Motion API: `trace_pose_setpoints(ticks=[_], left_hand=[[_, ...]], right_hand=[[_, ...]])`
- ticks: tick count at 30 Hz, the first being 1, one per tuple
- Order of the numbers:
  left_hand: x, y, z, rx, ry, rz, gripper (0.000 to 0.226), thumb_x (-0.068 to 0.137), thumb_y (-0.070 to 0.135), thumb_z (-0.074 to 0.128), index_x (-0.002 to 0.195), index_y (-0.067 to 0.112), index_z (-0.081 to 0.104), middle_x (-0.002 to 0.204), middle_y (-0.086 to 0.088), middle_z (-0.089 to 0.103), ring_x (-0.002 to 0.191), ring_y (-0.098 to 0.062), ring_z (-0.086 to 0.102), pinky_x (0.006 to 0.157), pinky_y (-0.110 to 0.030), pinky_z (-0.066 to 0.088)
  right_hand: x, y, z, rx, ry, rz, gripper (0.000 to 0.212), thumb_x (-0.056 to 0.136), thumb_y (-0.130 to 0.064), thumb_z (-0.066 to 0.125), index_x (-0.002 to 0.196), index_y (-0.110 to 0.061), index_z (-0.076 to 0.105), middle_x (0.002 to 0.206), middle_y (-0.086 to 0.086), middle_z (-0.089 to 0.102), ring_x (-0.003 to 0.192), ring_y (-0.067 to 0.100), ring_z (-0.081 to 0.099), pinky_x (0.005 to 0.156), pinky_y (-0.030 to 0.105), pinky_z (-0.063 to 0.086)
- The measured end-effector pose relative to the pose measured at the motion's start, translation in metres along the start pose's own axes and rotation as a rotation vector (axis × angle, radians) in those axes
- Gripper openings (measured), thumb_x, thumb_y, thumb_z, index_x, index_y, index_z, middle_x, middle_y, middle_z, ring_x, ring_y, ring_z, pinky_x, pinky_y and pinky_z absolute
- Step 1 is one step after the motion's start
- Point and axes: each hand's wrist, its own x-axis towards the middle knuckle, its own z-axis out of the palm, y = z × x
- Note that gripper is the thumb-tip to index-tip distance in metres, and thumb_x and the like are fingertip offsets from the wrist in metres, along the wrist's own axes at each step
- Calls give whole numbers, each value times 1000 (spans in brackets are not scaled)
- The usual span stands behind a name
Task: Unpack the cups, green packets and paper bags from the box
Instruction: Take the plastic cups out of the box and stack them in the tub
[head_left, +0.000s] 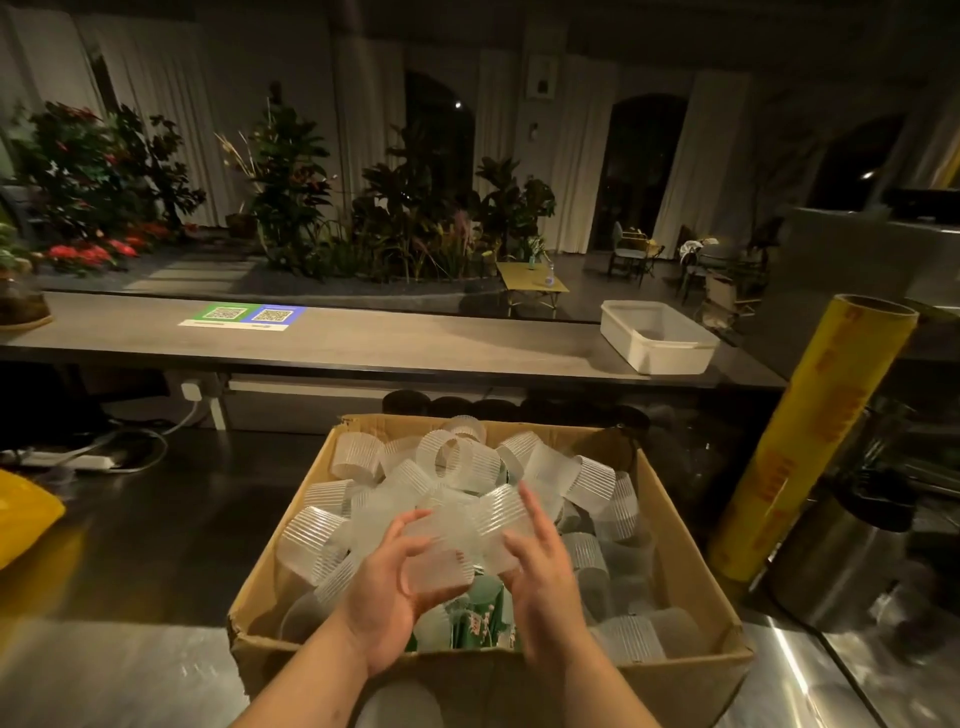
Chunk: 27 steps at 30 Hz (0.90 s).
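One box (275, 566) holds cups (457, 462) past counting over green packets (480, 618); left hand (382, 597) curls round cups, right hand (543, 577) presses them flat-fingered; one yellow roll (810, 441) stands right

Surface: your shiny steel worktop (130, 665).
Ctr: open brown cardboard box (675, 680) sits on it.
R: tall yellow cling-film roll (810, 441) standing, next to round steel canister (831, 561).
L: yellow plastic bag (26, 519), white power strip (78, 461).

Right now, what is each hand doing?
Left hand: grips a frosted ribbed plastic cup.
Right hand: open, fingers straight, pressing against adjoining frosted cups.
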Motion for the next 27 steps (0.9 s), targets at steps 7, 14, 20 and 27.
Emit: trace_pose_setpoints(ticks=[7,14,20,27], left_hand=[[-4,2,-3,-40,23,20,46,94,32,61,136,15,55,127,-18,69,120,-41,65,105,-66,46],[-6,2,-2,104,53,67,68,75,26,89,133,19,54,114,-16,74,108,-40,71,96,-62,54],[-14,13,-14,-205,112,106,51,82,27,72,131,22,58,123,-19,70,120,-42,62,101,-57,50],[-25,19,-24,-381,224,119,44,94,33,64,136,21,55,132,-22,63,122,-45,58,100,-57,49]], right_hand=[[0,13,26,-391,-156,-25,46,96,-39,51,130,-65,36,151,-14,30,135,10,42,109,36,51],[-1,12,17,-712,-386,-110,60,93,-59,45,151,-56,29,157,-24,26,142,-4,28,119,31,32],[19,2,33,-800,27,-188,28,104,-18,53,124,-38,55,131,-14,54,106,2,58,90,23,56],[47,10,79,-1188,-325,-184,54,92,-10,70,138,-36,58,147,-15,40,135,11,41,106,28,48]])
